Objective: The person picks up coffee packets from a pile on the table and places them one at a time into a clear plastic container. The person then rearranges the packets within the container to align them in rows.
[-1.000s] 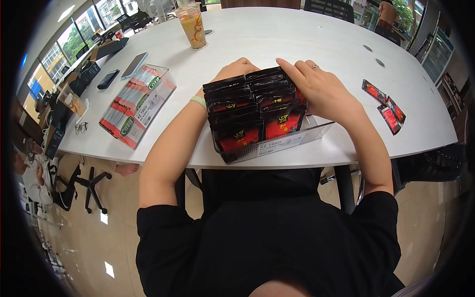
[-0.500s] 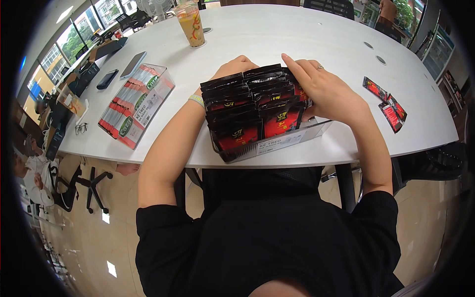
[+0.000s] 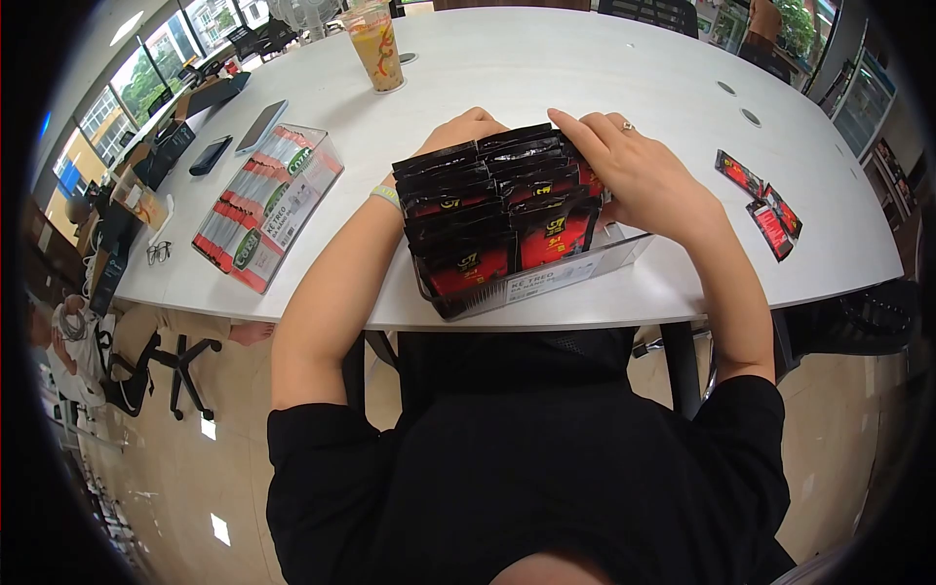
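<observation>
A clear plastic box (image 3: 624, 255) stands near the table's front edge, packed with two rows of black-and-red G7 coffee sachets (image 3: 556, 237). My right hand (image 3: 639, 174), with a ring on one finger, grips the sachets at the right end of the box. Its fingers reach over their back corner, and the thumb side is low by the gap at the right. Behind the box's far left side is my left hand (image 3: 466, 129). Its knuckles show above the black packet tops, but its fingers are hidden.
Several loose sachets (image 3: 770, 210) lie to the right. Left stands a second clear box (image 3: 317, 190) of red-and-white Cozy packets, near two phones (image 3: 261, 127) and glasses (image 3: 159, 253). A drink cup (image 3: 378, 54) stands at the back. Someone sits at far left (image 3: 83, 351).
My right fingertips have shifted very slightly left over the sachets. My left hand and the box look almost the same. The seated person at far left has moved their arms.
</observation>
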{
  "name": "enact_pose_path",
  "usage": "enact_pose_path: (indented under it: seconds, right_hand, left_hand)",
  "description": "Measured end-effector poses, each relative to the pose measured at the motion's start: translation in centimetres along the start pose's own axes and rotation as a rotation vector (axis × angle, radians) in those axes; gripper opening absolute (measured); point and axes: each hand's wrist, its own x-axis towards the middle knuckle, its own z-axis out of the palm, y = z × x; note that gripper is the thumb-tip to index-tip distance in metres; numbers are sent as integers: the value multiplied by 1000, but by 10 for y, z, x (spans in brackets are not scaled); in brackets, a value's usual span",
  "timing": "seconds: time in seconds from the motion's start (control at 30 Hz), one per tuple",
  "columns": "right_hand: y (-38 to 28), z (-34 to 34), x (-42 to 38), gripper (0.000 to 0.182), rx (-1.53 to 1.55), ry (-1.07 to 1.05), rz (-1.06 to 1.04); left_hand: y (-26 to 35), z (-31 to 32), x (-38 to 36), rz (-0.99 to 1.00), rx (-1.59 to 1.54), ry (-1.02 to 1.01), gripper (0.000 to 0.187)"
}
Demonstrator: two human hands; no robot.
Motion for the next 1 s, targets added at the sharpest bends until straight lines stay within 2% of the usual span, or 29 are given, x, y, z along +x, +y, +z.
enact_pose_path:
  seconds: [0.17,0.27,0.6,0.73,0.83,0.9,0.93,1.0]
  right_hand:
    - [0,-2,-2,109,55,-5,-23]
    - [0,-1,-2,111,65,4,-24]
    - [4,3,-3,110,47,52,-38]
    - [5,7,-2,110,43,67,-45]
    - [11,6,-3,109,119,63,-82]
    - [20,3,-4,99,346,56,-134]
    - [27,-4,-5,99,348,57,-131]
    - [52,-20,-11,83,691,33,-65]
  left_hand:
    - [-3,1,0,58,-29,7,28]
    - [1,-1,-1,10,-58,7,28]
    - [-2,2,1,93,-85,55,26]
    - [9,-6,-2,18,-63,-10,27]
    - [1,-1,2,50,-15,-15,30]
    - [2,0,3,-45,-47,-36,31]
    - [0,1,4,-44,-46,-40,31]
    - [-8,5,6,-131,-133,-27,31]
